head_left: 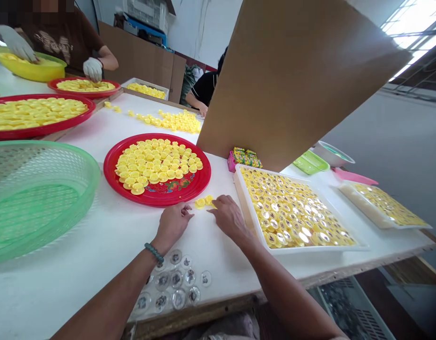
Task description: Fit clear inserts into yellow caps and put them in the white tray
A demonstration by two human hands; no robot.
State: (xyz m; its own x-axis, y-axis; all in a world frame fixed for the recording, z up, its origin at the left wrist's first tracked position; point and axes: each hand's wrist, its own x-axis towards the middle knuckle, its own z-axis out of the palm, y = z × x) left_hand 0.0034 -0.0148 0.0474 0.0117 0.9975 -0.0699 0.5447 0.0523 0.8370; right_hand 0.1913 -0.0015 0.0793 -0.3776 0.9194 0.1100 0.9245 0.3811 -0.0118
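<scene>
My left hand (173, 225), with a beaded bracelet at the wrist, is closed with thumb and fingertips together; what they hold, if anything, is too small to make out. My right hand (230, 218) pinches at the right end of a short row of small yellow round plastic pieces (200, 203) on the white table. Just beyond both hands lies a red tray (200, 185) with many similar yellow pieces (157, 160). Clear round discs with small dark pictures (176, 278) lie near the table edge, between my forearms.
A white tray (249, 208) of picture-topped yellow pieces stands right, with another tray (363, 203) beyond. A green basket (86, 198) sits left. A cardboard panel (292, 80) leans over the table. Across it, a co-worker's gloved hand (93, 69) reaches into a red tray (113, 91).
</scene>
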